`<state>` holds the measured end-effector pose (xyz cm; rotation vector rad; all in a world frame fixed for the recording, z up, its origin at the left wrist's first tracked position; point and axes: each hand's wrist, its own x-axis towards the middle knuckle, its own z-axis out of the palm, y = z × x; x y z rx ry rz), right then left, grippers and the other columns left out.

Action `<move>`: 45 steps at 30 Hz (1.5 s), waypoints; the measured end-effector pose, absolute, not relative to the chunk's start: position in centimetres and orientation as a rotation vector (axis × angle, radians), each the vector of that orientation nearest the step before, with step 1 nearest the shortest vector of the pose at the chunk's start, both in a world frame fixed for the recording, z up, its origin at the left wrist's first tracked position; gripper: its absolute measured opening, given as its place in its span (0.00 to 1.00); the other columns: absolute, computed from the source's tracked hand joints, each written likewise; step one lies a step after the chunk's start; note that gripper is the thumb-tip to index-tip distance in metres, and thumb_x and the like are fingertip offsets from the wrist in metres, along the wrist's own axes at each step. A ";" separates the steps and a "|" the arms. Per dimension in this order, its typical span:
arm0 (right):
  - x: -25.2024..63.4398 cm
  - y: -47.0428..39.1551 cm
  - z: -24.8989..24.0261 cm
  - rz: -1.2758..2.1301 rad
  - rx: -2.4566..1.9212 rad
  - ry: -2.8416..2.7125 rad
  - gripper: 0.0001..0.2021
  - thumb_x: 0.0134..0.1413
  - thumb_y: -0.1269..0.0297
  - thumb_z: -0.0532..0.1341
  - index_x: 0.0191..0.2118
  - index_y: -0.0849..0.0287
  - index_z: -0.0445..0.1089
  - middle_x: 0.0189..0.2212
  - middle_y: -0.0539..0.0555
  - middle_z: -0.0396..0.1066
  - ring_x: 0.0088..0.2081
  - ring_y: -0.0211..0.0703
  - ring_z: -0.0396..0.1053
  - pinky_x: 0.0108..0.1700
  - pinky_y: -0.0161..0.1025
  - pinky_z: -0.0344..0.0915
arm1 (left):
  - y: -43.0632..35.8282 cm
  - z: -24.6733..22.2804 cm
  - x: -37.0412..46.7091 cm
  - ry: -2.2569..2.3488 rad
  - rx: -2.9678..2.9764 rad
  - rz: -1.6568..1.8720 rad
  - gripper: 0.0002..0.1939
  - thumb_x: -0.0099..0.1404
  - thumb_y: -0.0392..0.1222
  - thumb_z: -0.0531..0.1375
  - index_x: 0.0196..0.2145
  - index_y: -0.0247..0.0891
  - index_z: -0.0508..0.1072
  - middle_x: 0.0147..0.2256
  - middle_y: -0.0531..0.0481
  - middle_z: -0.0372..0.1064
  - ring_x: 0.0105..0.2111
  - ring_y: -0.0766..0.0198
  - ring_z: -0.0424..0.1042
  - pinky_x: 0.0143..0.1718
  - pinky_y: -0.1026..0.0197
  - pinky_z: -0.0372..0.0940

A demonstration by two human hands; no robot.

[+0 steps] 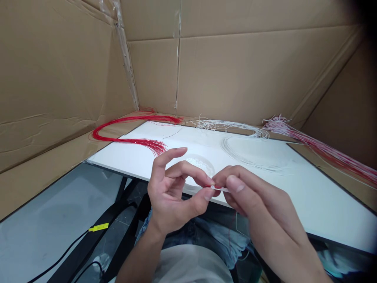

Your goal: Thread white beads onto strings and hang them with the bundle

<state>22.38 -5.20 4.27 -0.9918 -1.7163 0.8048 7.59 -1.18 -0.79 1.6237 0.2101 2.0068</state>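
Between the thumb and index fingertip of my left hand [179,188] a tiny white piece [212,188] is pinched; its exact kind is too small to tell. The other left fingers are raised and spread. Close beside it, my right hand [250,192] is closed with thumb and fingers on a thin red wire and a white wire [224,189], whose ends reach the white piece. Whether the ends are inside it I cannot tell. The wire tails hang below my right hand. Behind my left hand, partly hidden, stands a shallow white dish [212,165] holding many small white pieces.
A curved bundle of red wires [118,138] lies at the back left of the white table [182,137]. Loose white wires [235,126] lie at the back, and a mixed red and white bundle [324,145] at the right. Cardboard walls [235,70] enclose the table.
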 end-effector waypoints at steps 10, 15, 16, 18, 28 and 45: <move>21.4 -5.4 3.0 0.584 -1.060 -1.545 0.04 0.74 0.59 0.56 0.48 0.47 0.67 0.24 0.45 0.62 0.23 0.38 0.61 0.24 0.34 0.63 | -1.2 -0.9 8.1 0.261 1.656 2.100 0.35 0.61 0.26 0.69 0.62 0.44 0.66 0.33 0.58 0.79 0.32 0.72 0.77 0.41 0.68 0.73; 21.2 -5.5 3.0 0.466 -1.019 -1.540 0.03 0.74 0.61 0.57 0.47 0.49 0.68 0.28 0.47 0.66 0.27 0.39 0.67 0.29 0.37 0.68 | -1.2 -0.9 8.0 0.290 1.645 2.073 0.34 0.63 0.31 0.70 0.63 0.44 0.65 0.35 0.57 0.80 0.34 0.70 0.78 0.40 0.66 0.74; 21.2 -5.4 3.1 0.444 -1.018 -1.545 0.03 0.75 0.61 0.57 0.47 0.49 0.68 0.28 0.48 0.67 0.28 0.39 0.67 0.29 0.37 0.68 | -1.3 -0.9 7.9 0.309 1.636 2.066 0.33 0.63 0.32 0.70 0.63 0.44 0.65 0.35 0.56 0.80 0.34 0.69 0.78 0.40 0.65 0.74; 21.4 -5.4 3.1 0.423 -1.023 -1.558 0.04 0.75 0.61 0.57 0.46 0.50 0.68 0.28 0.48 0.67 0.28 0.39 0.67 0.29 0.37 0.66 | -1.3 -0.8 7.8 0.353 1.617 2.057 0.32 0.64 0.34 0.70 0.63 0.44 0.65 0.34 0.56 0.80 0.33 0.69 0.78 0.39 0.64 0.74; 21.8 -5.2 3.2 0.316 -1.003 -1.773 0.01 0.69 0.63 0.64 0.44 0.50 0.73 0.26 0.47 0.69 0.23 0.36 0.64 0.26 0.37 0.62 | -1.6 -0.6 7.2 0.398 1.636 2.003 0.31 0.67 0.30 0.68 0.62 0.45 0.64 0.33 0.57 0.78 0.33 0.71 0.78 0.40 0.67 0.74; 22.5 -4.6 3.6 0.330 -0.940 -1.895 0.04 0.70 0.65 0.62 0.40 0.52 0.72 0.30 0.47 0.74 0.26 0.33 0.66 0.25 0.31 0.63 | -1.7 -0.6 6.5 0.330 1.661 1.938 0.35 0.65 0.30 0.70 0.64 0.47 0.63 0.36 0.55 0.79 0.36 0.69 0.79 0.43 0.65 0.77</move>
